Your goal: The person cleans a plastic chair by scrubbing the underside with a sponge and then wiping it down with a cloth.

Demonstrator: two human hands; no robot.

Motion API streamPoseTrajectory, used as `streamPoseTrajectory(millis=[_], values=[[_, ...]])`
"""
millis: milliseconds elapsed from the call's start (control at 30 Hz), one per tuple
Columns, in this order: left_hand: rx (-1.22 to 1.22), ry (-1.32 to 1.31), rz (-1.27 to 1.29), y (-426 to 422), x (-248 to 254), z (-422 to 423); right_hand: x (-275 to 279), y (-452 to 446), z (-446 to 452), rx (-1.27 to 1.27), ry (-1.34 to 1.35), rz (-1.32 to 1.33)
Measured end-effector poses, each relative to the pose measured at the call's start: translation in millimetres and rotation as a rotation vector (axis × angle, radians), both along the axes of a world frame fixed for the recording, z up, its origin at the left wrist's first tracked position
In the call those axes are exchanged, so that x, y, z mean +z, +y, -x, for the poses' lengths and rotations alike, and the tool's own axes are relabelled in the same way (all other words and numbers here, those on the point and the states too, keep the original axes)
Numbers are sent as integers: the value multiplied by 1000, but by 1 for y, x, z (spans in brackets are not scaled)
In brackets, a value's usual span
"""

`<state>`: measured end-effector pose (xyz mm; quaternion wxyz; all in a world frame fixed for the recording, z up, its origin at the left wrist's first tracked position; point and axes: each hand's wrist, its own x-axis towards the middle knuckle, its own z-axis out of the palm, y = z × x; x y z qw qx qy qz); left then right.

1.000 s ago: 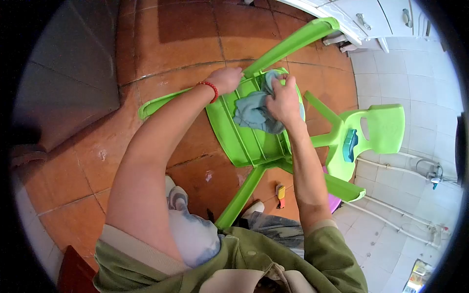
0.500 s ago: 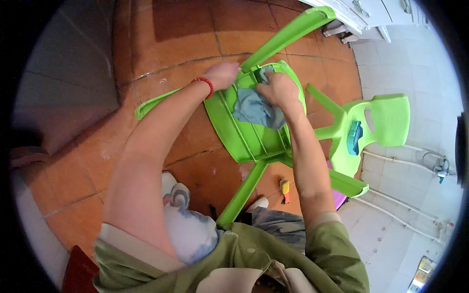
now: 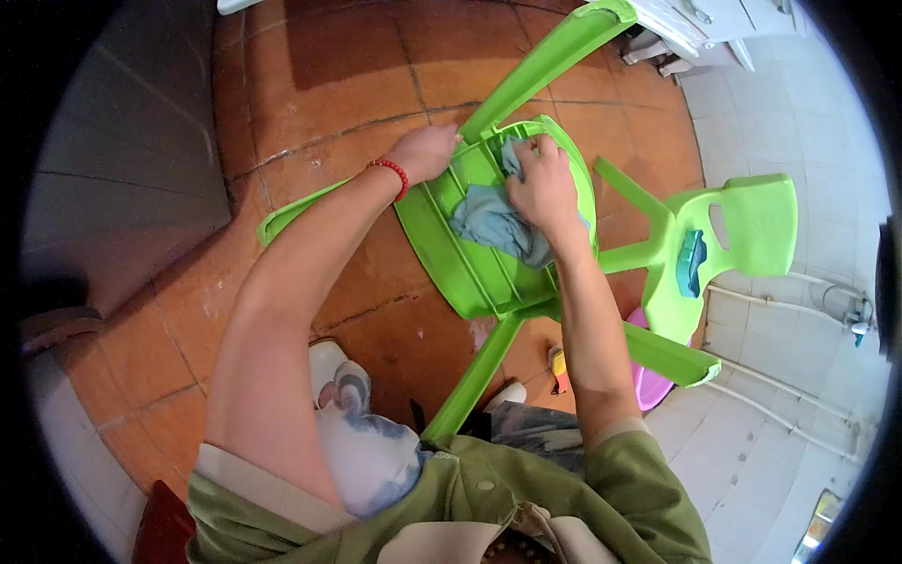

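A green plastic chair (image 3: 446, 268) is upturned before me, its ribbed underside facing up and its legs sticking outward. My left hand (image 3: 427, 152), with a red beaded bracelet at the wrist, is closed on the chair where one leg joins the seat; its fingertips are partly hidden. Over the ribs, my right hand (image 3: 545, 186) is closed on a grey-blue cloth (image 3: 493, 221). Part of the cloth is bunched under the fingers near the seat's far edge, and the rest lies loose across the underside.
A second green chair (image 3: 761, 226) stands to the right, with a teal brush-like item (image 3: 692, 263) on its seat. Below it is a pink basin (image 3: 648, 383). A yellow-and-red tool (image 3: 559, 369) lies on the tiled floor (image 3: 362, 329). White pipes (image 3: 785, 301) run along the right wall.
My right hand has shifted slightly, its fingers more bent over the cloth, and the loose cloth is more bunched. My left hand stays at the same place on the chair.
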<state>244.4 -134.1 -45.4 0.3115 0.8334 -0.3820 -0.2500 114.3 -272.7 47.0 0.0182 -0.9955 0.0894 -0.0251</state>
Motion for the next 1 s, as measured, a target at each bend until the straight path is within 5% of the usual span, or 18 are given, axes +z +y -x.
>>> streamPoseTrajectory(millis=[133,300,667,900,1000], values=[[8,-4,9,-1,-6,0,-3,10,-12,-109,149,154],[32,-37,87,-1,-13,3,0,11,-23,-219,305,48],[14,-16,42,0,-4,0,3,0,17,-213,-49,-113],[33,-19,61,-1,-11,2,-4,-27,-21,-197,129,-321],[51,-1,54,-1,-8,2,-7,-8,-17,-294,136,-196]])
